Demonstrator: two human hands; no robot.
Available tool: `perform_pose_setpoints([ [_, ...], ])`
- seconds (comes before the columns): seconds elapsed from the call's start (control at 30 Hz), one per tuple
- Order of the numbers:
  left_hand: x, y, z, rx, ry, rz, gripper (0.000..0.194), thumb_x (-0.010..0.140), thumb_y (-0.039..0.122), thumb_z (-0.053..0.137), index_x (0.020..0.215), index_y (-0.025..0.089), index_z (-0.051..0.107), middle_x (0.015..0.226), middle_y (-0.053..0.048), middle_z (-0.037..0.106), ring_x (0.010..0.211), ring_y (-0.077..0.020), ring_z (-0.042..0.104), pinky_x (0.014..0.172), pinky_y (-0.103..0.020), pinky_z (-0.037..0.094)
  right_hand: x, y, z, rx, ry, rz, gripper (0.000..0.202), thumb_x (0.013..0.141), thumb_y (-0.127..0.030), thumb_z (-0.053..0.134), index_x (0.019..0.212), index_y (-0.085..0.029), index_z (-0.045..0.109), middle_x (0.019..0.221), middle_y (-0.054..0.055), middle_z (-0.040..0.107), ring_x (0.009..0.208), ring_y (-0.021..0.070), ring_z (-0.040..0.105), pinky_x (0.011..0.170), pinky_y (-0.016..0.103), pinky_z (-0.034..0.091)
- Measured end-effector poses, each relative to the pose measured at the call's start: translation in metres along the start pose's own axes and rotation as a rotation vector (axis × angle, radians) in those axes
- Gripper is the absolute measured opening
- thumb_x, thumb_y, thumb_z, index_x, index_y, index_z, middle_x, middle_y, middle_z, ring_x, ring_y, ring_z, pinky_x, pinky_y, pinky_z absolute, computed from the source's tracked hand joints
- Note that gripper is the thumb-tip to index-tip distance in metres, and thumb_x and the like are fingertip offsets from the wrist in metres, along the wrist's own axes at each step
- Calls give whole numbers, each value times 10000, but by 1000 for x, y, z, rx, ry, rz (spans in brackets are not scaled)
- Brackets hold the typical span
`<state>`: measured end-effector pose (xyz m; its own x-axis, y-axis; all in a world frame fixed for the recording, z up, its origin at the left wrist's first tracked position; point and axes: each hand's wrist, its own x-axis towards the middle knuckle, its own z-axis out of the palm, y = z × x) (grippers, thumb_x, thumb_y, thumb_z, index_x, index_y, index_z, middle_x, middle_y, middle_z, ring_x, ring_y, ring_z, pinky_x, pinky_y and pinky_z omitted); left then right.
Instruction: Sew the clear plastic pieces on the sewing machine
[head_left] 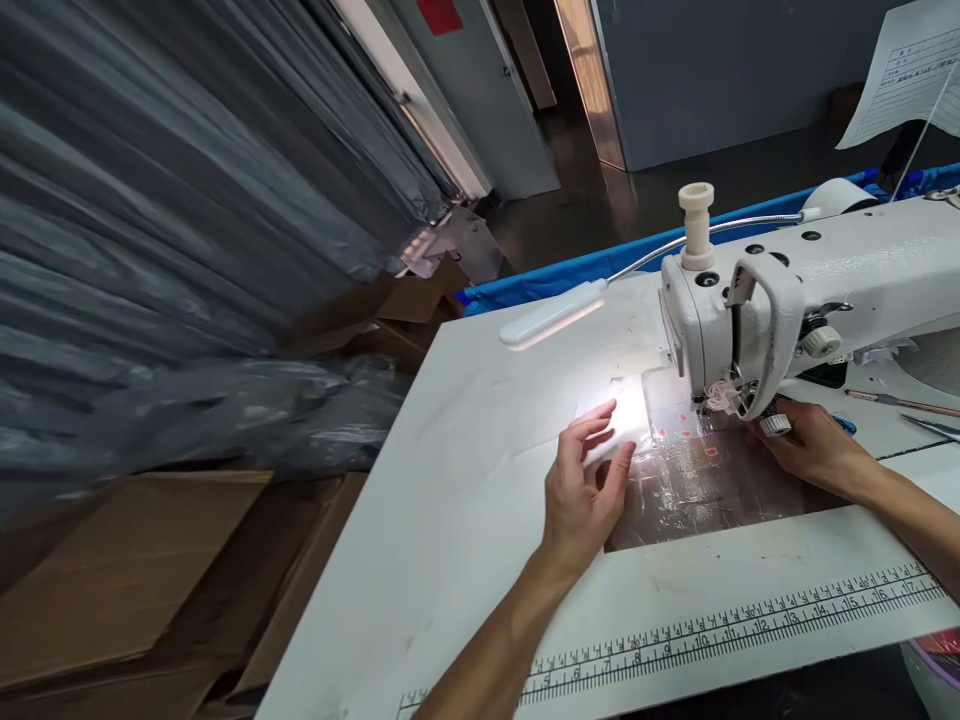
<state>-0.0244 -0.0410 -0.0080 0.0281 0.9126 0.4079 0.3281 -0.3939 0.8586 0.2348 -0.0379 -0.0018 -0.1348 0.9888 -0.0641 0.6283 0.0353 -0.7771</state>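
Observation:
A white sewing machine (pixel 847 260) stands on the table, its needle area beside a tangle of pale pink thread or ribbon (pixel 721 396). Beneath it lies a shiny, taped machine bed plate (pixel 697 490) with small red marks. My left hand (pixel 585 490) is at the plate's left edge, thumb and fingers apart, with nothing visible gripped. Bright lamp glare there blurs whether thin white material lies under its fingers. Close to the needle, my right hand (pixel 814 445) reaches in from the right; its fingertips are hidden behind a white knob (pixel 775 425).
A lamp (pixel 555 315) on a bendable neck hangs over the white tabletop (pixel 420 500). Tweezers (pixel 930 427) and a brown-handled tool (pixel 900 401) lie at right. A printed ruler (pixel 720 640) runs along the front edge. Cardboard boxes (pixel 127 560) stand at left.

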Motion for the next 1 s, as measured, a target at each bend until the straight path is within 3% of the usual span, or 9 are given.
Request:
perform_pose_setpoints([
  [0.1,-3,-5,0,321,-256,517,282,895,274,639,1164,207,588,1167,-98,690,1076,-230,657,883,-415,564,0,-7,-9,-186,-62,3,241,824,-451,602,741,-231,545,535,-20,537,509,160,524,492,279,359],
  [0.23,-8,1,9,493,-679,661,573,913,492,579,1386,191,465,1391,-148,567,1259,-320,549,1028,-572,454,1,-8,-17,-239,-140,-34,197,755,-337,674,744,-225,513,578,-28,549,520,138,497,498,265,339],
  [0.33,-9,6,8,471,-726,545,647,915,584,524,1436,215,422,1470,-159,481,1346,-347,458,1086,-629,371,-2,-7,-20,-103,-179,-18,131,772,-303,640,761,-214,544,619,-25,561,556,132,506,507,257,364],
  [0.4,-7,10,2,358,-659,365,592,929,600,481,1398,239,477,1430,-155,517,1303,-339,499,1038,-598,437,-4,-10,-17,60,-232,1,136,794,-333,634,820,-204,601,667,-16,589,604,137,541,538,259,409],
  [0.53,-1,14,-14,-94,-641,-163,587,925,643,419,1281,196,555,1103,-127,647,853,-227,670,683,-379,590,-7,-29,2,337,-297,96,190,792,-333,690,909,-188,649,777,19,656,704,151,616,629,278,496],
  [0.6,0,16,-16,-276,-680,-352,691,855,685,496,1310,166,507,1037,-119,631,759,-199,654,579,-322,566,-7,-41,12,493,-370,117,229,821,-334,680,995,-190,638,827,37,686,745,157,652,663,289,532],
  [0.7,-3,18,-12,-271,-655,-521,849,737,567,711,1405,152,393,995,-93,625,734,-177,643,590,-304,555,-5,-50,17,606,-469,79,262,913,-333,572,1131,-192,602,967,74,718,862,171,692,752,325,571],
  [0.83,-7,19,-3,-139,-564,-555,779,728,382,735,1390,152,397,872,-31,654,616,-129,627,584,-284,531,-6,-33,10,157,-227,-103,271,947,-314,497,1144,-178,624,920,84,715,837,200,685,806,401,567],
  [1.0,-7,18,0,-64,-483,-521,613,759,351,670,1311,163,478,741,22,649,493,-110,602,482,-252,495,-14,-5,7,-409,-142,-629,346,967,-289,440,1224,-206,655,1084,128,648,995,255,607,873,461,533],
])
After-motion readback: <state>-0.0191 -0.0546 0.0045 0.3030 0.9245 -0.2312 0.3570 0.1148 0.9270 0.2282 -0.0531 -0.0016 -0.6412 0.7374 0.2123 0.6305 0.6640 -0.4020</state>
